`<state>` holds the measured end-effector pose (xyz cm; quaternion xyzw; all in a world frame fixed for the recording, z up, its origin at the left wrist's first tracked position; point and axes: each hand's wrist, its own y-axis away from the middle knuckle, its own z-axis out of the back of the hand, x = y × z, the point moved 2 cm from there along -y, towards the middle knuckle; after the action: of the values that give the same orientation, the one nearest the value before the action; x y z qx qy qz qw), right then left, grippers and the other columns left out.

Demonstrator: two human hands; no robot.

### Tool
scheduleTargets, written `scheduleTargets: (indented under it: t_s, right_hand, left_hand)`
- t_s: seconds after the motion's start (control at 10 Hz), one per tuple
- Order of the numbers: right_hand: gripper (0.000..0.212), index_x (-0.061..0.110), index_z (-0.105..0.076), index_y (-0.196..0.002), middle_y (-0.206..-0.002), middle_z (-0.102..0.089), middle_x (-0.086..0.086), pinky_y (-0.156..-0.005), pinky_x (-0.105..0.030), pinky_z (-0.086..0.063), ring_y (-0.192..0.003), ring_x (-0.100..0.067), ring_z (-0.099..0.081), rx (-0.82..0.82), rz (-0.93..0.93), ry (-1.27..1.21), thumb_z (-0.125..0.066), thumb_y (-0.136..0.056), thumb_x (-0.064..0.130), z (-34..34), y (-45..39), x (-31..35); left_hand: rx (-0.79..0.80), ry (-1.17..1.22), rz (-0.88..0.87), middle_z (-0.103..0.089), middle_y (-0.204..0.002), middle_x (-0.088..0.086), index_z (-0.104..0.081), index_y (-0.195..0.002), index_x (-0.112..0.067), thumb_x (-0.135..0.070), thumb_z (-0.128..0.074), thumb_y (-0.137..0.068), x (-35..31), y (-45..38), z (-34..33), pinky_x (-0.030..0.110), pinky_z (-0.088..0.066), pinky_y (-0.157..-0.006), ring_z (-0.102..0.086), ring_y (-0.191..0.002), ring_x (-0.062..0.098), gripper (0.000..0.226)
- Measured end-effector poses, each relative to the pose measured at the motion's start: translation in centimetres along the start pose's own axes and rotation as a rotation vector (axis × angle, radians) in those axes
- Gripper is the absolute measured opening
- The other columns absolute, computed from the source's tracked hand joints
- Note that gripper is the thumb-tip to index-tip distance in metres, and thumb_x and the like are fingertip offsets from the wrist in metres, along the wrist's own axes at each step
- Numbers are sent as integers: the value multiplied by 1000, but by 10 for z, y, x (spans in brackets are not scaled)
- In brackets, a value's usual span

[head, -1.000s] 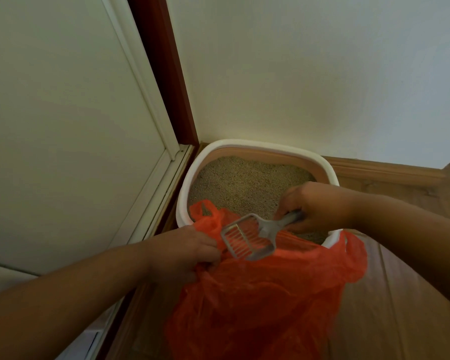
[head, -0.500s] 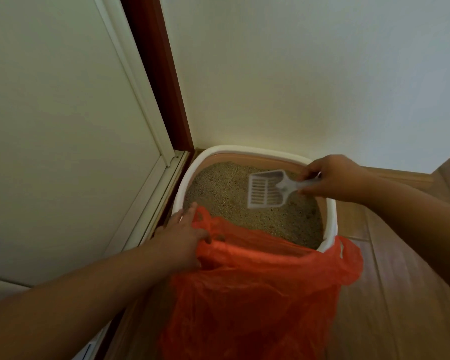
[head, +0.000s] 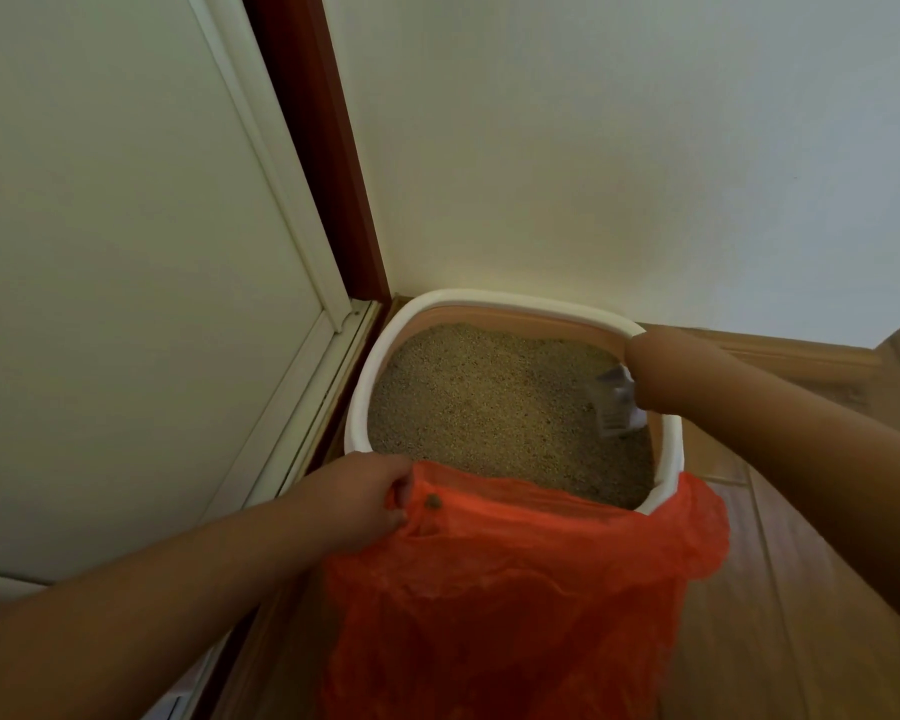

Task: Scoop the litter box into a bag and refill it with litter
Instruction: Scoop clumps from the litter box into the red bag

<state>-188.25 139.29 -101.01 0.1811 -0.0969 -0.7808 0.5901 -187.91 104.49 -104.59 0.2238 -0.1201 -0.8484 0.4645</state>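
A white-rimmed litter box (head: 355, 418) sits in the corner, filled with tan litter (head: 489, 407). An orange plastic bag (head: 515, 589) hangs over its near edge. My left hand (head: 359, 504) grips the bag's rim at the left. A small brown clump (head: 432, 502) lies on the bag's edge beside that hand. My right hand (head: 661, 368) is bent down over the box's right side, its fingers hidden. The grey slotted scoop (head: 617, 407) sticks out under it, its head dipped into the litter by the right wall.
A white door (head: 126, 252) with a dark red frame (head: 323, 163) stands at the left, a white wall (head: 619, 148) behind the box. Wooden skirting (head: 801, 356) and wooden floor (head: 749, 615) lie to the right.
My right hand carried the scoop from over the bag to the back of the box, then down into the litter at the right side. My left hand regripped the bag's rim.
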Motion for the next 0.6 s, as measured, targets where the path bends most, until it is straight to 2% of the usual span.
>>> scheduleTargets:
  t_s: [0.1, 0.2, 0.3, 0.4, 0.5, 0.6]
  right_hand:
    - [33, 12, -67, -119, -76, -55, 4, -82, -28, -59, -82, -15, -65, 70, -34, 32, -74, -88, 23, -4, -4, 2]
    - [34, 12, -65, -122, -78, -54, 2, -77, -27, -57, -80, -16, -61, 88, -103, -21, -72, -91, 22, -10, -14, -2]
    - [27, 11, -64, -119, -78, -52, -1, -63, -31, -47, -72, -19, -54, 61, -112, -71, -64, -94, 19, -26, -17, -3]
    - [18, 11, -66, -109, -77, -52, -2, -64, -33, -46, -73, -21, -55, -63, -34, 13, -60, -94, 18, -36, -21, -6]
    - [13, 10, -68, -103, -81, -55, -3, -66, -32, -46, -84, -26, -64, -11, -21, 40, -59, -95, 15, -37, -13, 7]
    - [17, 11, -70, -109, -96, -65, -3, -73, -32, -53, -99, -24, -69, 83, 35, 177, -60, -96, 15, -34, -20, 21]
  left_hand:
    - [24, 6, -22, -66, -102, -10, -60, -95, -28, -29, -71, -89, 1, -1, -3, 35, -54, -90, -63, -97, 9, 13]
    - [15, 19, -46, -65, -101, -10, -61, -94, -27, -27, -72, -88, 0, -5, -5, 34, -53, -90, -63, -96, 8, 12]
    - [7, 18, -61, -66, -98, -10, -62, -94, -26, -27, -70, -88, 0, -9, -7, 34, -54, -87, -63, -93, 7, 11]
    - [-6, 19, -86, -67, -96, -10, -61, -92, -26, -27, -70, -87, 1, -13, -9, 34, -53, -86, -63, -92, 7, 11]
    - [-5, 27, -102, -66, -99, -10, -61, -92, -27, -26, -69, -88, 1, -15, -10, 31, -53, -86, -62, -93, 6, 10]
    - [-8, 45, -105, -65, -99, -12, -60, -92, -28, -27, -69, -88, 2, -18, -11, 32, -53, -87, -62, -93, 3, 10]
